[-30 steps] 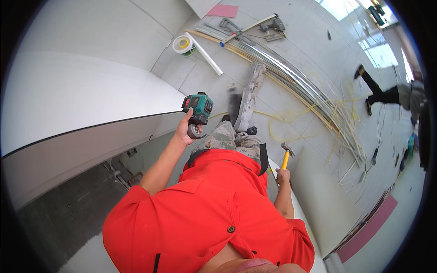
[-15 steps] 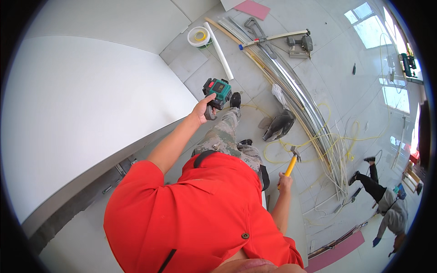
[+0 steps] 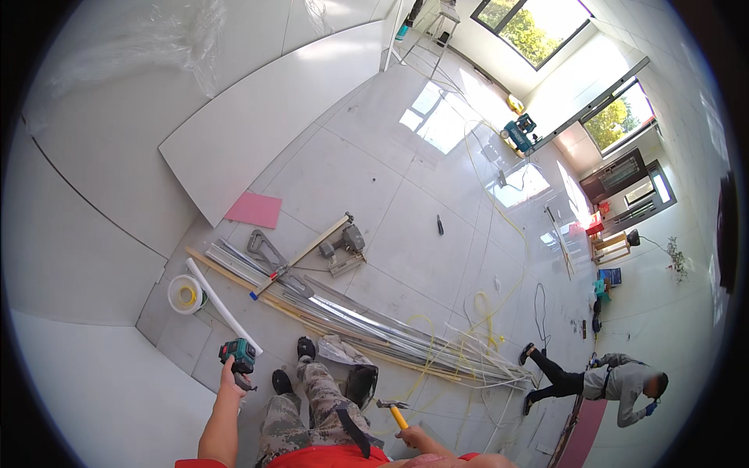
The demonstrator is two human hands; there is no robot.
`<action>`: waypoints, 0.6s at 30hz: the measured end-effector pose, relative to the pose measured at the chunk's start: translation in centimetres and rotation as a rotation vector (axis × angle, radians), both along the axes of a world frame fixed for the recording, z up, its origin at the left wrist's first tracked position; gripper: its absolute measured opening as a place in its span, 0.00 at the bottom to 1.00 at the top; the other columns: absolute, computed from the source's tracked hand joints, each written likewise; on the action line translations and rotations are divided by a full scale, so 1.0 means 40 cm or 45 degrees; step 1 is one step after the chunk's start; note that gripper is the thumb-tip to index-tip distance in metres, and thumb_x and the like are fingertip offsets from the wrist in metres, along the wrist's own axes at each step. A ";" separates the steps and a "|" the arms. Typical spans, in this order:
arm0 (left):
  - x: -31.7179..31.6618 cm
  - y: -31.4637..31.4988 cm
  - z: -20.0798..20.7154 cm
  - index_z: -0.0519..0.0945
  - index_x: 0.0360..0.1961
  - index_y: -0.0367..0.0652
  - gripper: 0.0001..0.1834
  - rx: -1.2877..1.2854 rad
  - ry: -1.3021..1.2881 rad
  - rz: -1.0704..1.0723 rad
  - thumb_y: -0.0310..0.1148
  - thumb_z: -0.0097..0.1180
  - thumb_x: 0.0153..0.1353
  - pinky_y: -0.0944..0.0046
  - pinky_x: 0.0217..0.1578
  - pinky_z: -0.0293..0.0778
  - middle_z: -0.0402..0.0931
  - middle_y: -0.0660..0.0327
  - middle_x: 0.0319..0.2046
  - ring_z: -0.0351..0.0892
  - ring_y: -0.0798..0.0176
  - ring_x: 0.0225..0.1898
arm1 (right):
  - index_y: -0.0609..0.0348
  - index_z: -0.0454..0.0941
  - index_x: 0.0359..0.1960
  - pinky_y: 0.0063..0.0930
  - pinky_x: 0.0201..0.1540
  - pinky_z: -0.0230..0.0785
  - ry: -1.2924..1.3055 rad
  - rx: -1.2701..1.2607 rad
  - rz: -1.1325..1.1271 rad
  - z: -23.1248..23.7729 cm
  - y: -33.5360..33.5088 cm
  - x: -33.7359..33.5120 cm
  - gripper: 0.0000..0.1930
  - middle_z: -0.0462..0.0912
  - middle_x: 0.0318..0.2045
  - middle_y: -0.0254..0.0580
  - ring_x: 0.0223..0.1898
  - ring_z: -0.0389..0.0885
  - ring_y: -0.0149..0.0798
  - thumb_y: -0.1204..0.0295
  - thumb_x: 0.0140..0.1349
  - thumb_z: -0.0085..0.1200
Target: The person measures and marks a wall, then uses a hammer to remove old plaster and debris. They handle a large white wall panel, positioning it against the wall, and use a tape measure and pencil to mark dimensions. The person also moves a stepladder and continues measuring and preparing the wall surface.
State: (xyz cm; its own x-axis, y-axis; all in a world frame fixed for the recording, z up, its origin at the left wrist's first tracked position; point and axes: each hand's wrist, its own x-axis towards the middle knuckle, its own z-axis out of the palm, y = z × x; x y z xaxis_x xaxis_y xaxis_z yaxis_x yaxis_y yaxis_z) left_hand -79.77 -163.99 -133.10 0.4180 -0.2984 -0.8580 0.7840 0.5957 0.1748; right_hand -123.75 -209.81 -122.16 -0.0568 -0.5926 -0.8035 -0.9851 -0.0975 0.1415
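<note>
My left hand [image 3: 232,380] is closed round the grey bracket of a teal and black laser level [image 3: 237,355], held out in front of me at the left. On my right side, my right hand [image 3: 419,439] grips a claw hammer [image 3: 399,416] by its yellow handle, head pointing forward. A black dustpan-like thing with a pale plastic bag [image 3: 360,381] lies on the floor by my feet, between the two hands. My fingers on the hammer are partly hidden by the hand itself.
Metal and wooden strips [image 3: 367,316] stretch across the floor ahead. A nail gun [image 3: 343,251], white bucket [image 3: 185,296] and white tube [image 3: 226,308] lie nearby. A yellow hose [image 3: 515,226] trails past an air compressor [image 3: 518,134]. At right stands another person [image 3: 620,382].
My view has tilted up, showing windows and the far room; both hands now sit lower in the picture. My feet have shifted. Laser level and hammer stay held.
</note>
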 end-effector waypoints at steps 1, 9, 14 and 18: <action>0.093 -0.026 -0.034 0.78 0.40 0.52 0.27 -0.036 0.061 0.052 0.62 0.70 0.56 0.63 0.22 0.69 0.74 0.66 0.29 0.71 0.64 0.21 | 0.58 0.81 0.27 0.35 0.24 0.73 0.020 0.038 0.026 -0.024 -0.030 0.106 0.22 0.80 0.20 0.37 0.19 0.80 0.36 0.52 0.57 0.74; 0.232 -0.091 -0.274 0.77 0.40 0.48 0.31 -0.284 0.211 0.353 0.67 0.62 0.59 0.64 0.26 0.70 0.75 0.63 0.29 0.71 0.64 0.23 | 0.53 0.74 0.33 0.32 0.22 0.65 -0.375 0.420 -0.483 -0.070 0.048 0.504 0.15 0.71 0.19 0.29 0.17 0.69 0.30 0.61 0.66 0.69; 0.387 -0.185 -0.541 0.76 0.38 0.47 0.33 -0.494 0.311 0.535 0.70 0.55 0.62 0.61 0.25 0.70 0.71 0.63 0.26 0.72 0.63 0.22 | 0.47 0.68 0.36 0.28 0.24 0.60 -0.530 0.895 -0.939 -0.199 0.119 0.786 0.13 0.62 0.20 0.22 0.18 0.60 0.25 0.65 0.72 0.63; 0.445 -0.211 -0.739 0.77 0.39 0.46 0.29 -0.526 0.193 0.614 0.65 0.54 0.67 0.60 0.25 0.73 0.75 0.61 0.25 0.74 0.61 0.21 | 0.48 0.68 0.35 0.27 0.25 0.59 -0.475 0.887 -0.809 -0.272 0.212 0.896 0.11 0.62 0.20 0.23 0.19 0.61 0.26 0.67 0.74 0.59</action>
